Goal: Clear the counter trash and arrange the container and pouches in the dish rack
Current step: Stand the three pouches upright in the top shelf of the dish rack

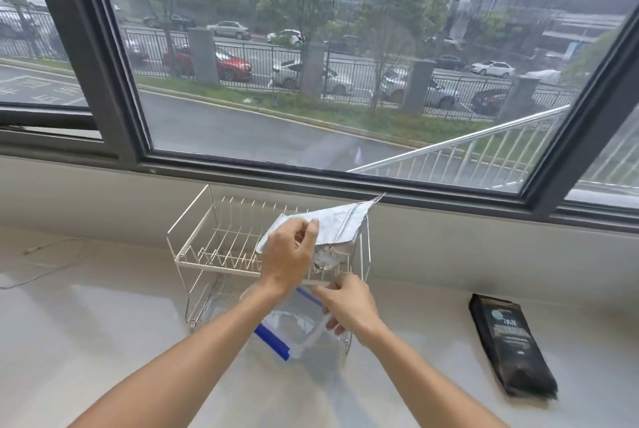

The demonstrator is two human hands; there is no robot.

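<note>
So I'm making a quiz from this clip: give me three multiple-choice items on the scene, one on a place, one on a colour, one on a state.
1. Where does the black pouch lie?
A. in the rack
B. on the counter, right of the rack
C. on the window sill

2. What colour is the strip on the clear bag?
A. red
B. green
C. blue

3. What is the left hand doing?
A. gripping the silver pouch over the rack
B. resting flat on the counter
C. hanging idle

Answers:
1 B: it lies flat on the counter, apart from the rack.
2 C: a blue strip runs along the bag's mouth, which the right hand holds.
3 A: its fingers curl round the pouch's edge above the top tier.
</note>
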